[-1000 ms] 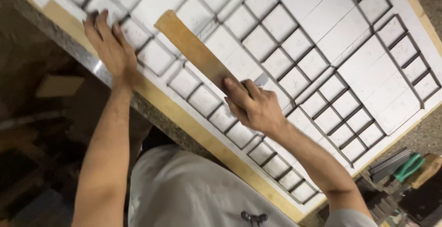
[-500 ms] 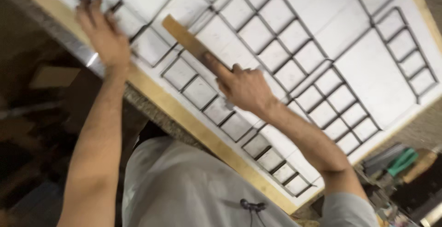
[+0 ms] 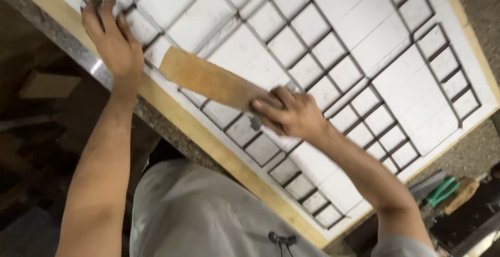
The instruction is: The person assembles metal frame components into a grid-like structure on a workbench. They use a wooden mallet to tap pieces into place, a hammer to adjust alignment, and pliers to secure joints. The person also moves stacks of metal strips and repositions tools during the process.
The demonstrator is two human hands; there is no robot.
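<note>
- Right hand (image 3: 291,116) closed around one end of flat wooden strip (image 3: 216,80), near tabletop's (image 3: 172,132) front edge.
- Strip probably light, stiff, dry; best gripped by that end.
- Lying across white panel (image 3: 364,22) with dark grid lines.
- Left hand (image 3: 112,41) spread flat, pressing panel's near edge, holding nothing.

panel (image 3: 364,22) cropped at top; pliers (image 3: 442,192) blurred

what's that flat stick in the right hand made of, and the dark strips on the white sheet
The flat stick, held by the right hand, looks like bare wood: matte tan, unpainted, with faint grain. The dark strips forming a grid on the white sheet look like dull grey metal, possibly lead, though the picture leaves that open. The left hand presses on the sheet.
</note>
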